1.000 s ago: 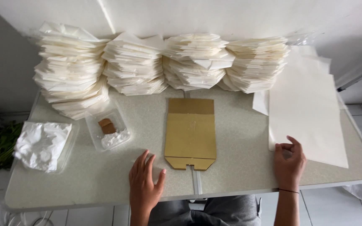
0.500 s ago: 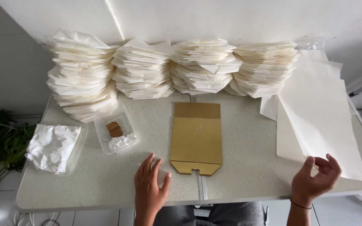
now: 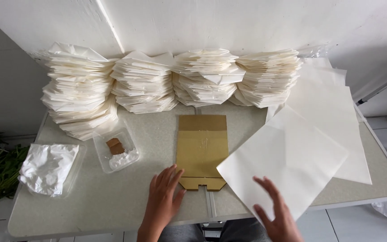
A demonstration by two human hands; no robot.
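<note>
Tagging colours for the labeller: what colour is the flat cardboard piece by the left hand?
Golden brown, plain; the cardboard piece shows best in the head view.

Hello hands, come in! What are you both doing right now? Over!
Left hand flat on the table, touching the brown card template. Right hand open on a white paper sheet, over the template's corner. Nothing blocking.

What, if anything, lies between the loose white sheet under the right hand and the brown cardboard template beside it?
Nothing visible. The white sheet under the right hand already overlaps the right edge of the cardboard template; only bare table surrounds them. The left hand rests at the template's lower left corner.
</note>
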